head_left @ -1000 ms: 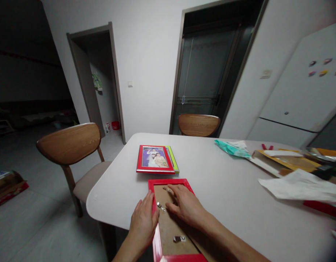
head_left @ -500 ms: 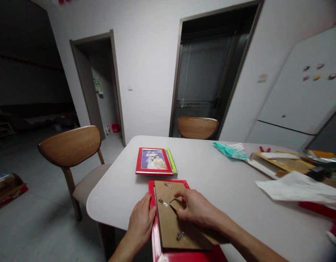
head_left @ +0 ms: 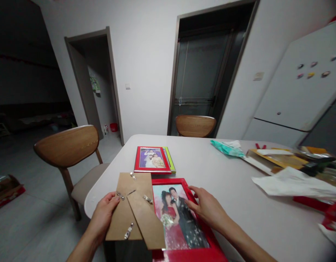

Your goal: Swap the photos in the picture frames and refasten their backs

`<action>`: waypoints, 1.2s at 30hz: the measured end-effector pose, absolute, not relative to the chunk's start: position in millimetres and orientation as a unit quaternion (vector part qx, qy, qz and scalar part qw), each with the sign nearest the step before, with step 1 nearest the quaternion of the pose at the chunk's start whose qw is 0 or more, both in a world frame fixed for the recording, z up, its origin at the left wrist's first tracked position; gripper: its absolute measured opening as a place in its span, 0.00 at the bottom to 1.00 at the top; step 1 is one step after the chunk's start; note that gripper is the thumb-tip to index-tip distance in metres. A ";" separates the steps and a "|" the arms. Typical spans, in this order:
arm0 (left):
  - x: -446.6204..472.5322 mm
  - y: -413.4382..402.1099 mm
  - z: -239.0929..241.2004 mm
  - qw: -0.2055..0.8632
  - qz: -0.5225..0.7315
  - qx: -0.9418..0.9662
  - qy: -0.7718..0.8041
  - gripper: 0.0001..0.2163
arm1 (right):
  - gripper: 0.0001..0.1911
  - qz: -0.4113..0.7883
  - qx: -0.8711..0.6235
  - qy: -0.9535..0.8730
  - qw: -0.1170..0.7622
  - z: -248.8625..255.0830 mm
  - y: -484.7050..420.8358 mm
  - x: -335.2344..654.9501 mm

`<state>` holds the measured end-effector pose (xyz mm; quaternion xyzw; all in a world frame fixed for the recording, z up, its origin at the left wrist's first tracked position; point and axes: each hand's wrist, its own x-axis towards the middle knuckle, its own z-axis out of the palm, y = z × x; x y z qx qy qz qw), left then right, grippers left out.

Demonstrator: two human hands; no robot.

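The backing board (head_left: 124,214), which half a second earlier lay inside the red frame (head_left: 168,181) under the right hand's pinch, has been lifted out. It is now held left of the frame, at the lower centre-left of the picture, partly past the edge of the table (head_left: 228,182). It is grasped at its left edge by the left hand (head_left: 102,216), thumb on top. The photograph (head_left: 179,222) in the frame has been uncovered. The right hand (head_left: 207,209) is laid open on the frame's right rim, fingertips touching the photograph, with nothing clasped.

One backing board is seen, with one stand flap (head_left: 147,223) and four metal clips (head_left: 129,230). Two red frames are counted: the near one and a second red frame (head_left: 151,159) farther up the table, with one green frame (head_left: 171,160) lying under it. Two wooden chairs (head_left: 66,145) are present, one at the left and one behind the table.
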<state>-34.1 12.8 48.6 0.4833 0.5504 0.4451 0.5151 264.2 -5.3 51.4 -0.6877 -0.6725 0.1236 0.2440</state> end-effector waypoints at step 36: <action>42.6 -36.7 68.2 0.252 0.475 0.692 0.481 0.17 | 0.25 0.429 -0.617 -0.482 0.451 38.3 -18.7 281.8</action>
